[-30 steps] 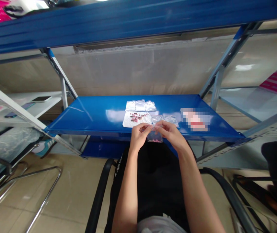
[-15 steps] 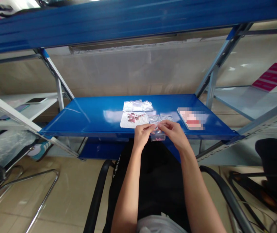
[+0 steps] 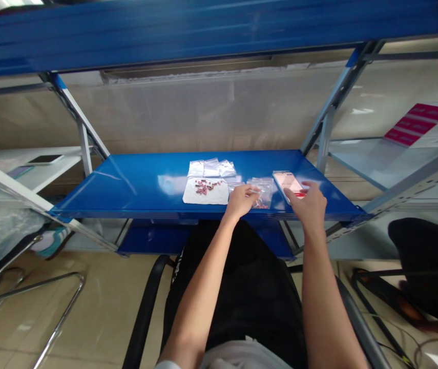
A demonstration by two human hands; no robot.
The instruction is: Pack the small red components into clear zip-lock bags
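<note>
My left hand (image 3: 243,200), fingers pinched, is at a small clear zip bag (image 3: 262,203) with pinkish pieces in it, at the table's front edge. Other clear bags lie around and under it, overlapping, so their outlines are hard to separate. My right hand (image 3: 309,204) is over the right side of a phone (image 3: 285,180) with a lit screen; thumb and fingers are spread apart. To the left, small pink and dark pieces (image 3: 203,187) are scattered on a white sheet (image 3: 190,196). Flat clear zip bags (image 3: 211,167) lie in a row behind the sheet.
The blue tabletop (image 3: 138,179) sits between metal shelf posts, with a blue beam (image 3: 203,36) overhead. Phones (image 3: 45,159) lie on a white shelf at left. A pink and white box (image 3: 414,124) stands on the right shelf. Chair armrests flank my legs.
My hands have parted. The right hand has left the bag and moved right to the phone. The left hand has lowered the bag onto the other bags. The view has shifted slightly.
</note>
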